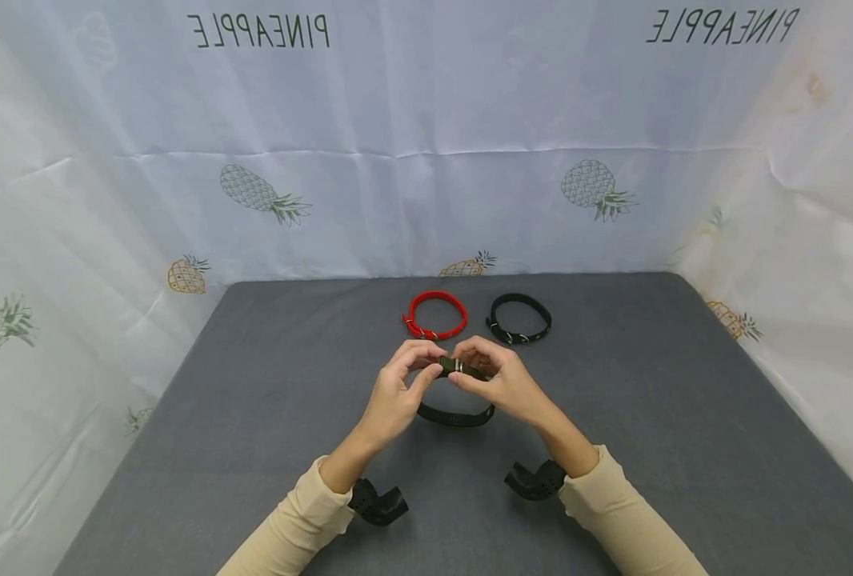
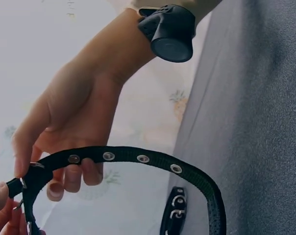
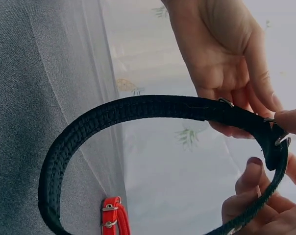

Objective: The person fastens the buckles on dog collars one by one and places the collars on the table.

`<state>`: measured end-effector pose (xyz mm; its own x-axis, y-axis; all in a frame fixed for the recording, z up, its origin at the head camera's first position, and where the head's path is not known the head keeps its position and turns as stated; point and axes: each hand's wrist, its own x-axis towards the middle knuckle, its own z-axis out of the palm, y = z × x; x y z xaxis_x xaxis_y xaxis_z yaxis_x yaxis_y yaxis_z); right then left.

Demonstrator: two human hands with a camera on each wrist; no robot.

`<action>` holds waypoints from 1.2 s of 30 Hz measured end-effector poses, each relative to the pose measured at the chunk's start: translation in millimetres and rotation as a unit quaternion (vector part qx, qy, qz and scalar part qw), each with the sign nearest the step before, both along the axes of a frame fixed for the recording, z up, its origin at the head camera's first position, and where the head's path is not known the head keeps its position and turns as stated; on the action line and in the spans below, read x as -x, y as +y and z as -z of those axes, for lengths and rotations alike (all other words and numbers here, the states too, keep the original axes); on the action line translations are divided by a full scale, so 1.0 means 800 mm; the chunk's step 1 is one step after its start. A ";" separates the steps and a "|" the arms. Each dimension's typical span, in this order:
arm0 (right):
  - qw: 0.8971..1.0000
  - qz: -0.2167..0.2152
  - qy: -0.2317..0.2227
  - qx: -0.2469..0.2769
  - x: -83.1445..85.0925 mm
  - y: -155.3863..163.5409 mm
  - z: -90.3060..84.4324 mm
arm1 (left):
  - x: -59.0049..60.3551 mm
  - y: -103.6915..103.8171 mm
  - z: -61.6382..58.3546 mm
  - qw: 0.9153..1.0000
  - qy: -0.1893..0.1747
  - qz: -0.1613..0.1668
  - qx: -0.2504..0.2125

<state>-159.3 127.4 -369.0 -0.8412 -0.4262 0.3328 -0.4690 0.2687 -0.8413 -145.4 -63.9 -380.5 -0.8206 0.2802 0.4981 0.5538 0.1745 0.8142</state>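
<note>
Both hands, left hand (image 1: 398,392) and right hand (image 1: 502,376), pinch dark collar (image 1: 455,416).

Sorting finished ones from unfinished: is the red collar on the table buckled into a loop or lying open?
Buckled. The red collar lies as a closed ring on the grey table, its metal buckle joining the ends.

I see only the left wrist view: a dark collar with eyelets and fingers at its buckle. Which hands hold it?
Observer: Both. The left hand and right hand pinch the dark collar at its buckle.
Operator: Is it on the table?
Observer: Its far part is lifted; whether the loop touches the table I cannot tell.
Operator: Any other collars?
Observer: A red collar and a black collar lie behind, both closed in rings.
</note>
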 end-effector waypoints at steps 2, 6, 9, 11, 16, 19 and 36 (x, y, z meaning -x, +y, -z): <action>1.000 0.001 -0.001 -0.002 0.000 0.000 0.000 | 0.002 -0.002 0.001 1.000 -0.002 0.004 -0.006; 1.000 0.001 -0.004 0.004 0.000 0.000 0.001 | 0.005 -0.004 0.003 1.000 0.002 0.009 -0.023; 1.000 0.001 -0.006 0.008 -0.002 -0.001 0.001 | 0.005 -0.004 0.003 1.000 0.005 0.013 -0.028; 1.000 0.001 -0.007 0.007 -0.002 -0.002 0.000 | 0.005 -0.003 0.002 0.999 0.006 0.015 -0.029; 1.000 0.007 -0.003 0.008 -0.003 -0.002 -0.001 | 0.002 -0.001 0.000 1.000 -0.003 0.012 -0.026; 1.000 0.008 0.006 0.006 -0.003 -0.003 -0.001 | 0.002 -0.001 0.002 1.000 -0.020 0.011 -0.017; 1.000 -0.010 -0.014 0.009 -0.004 0.002 0.001 | 0.004 -0.002 0.003 1.000 -0.001 -0.010 -0.009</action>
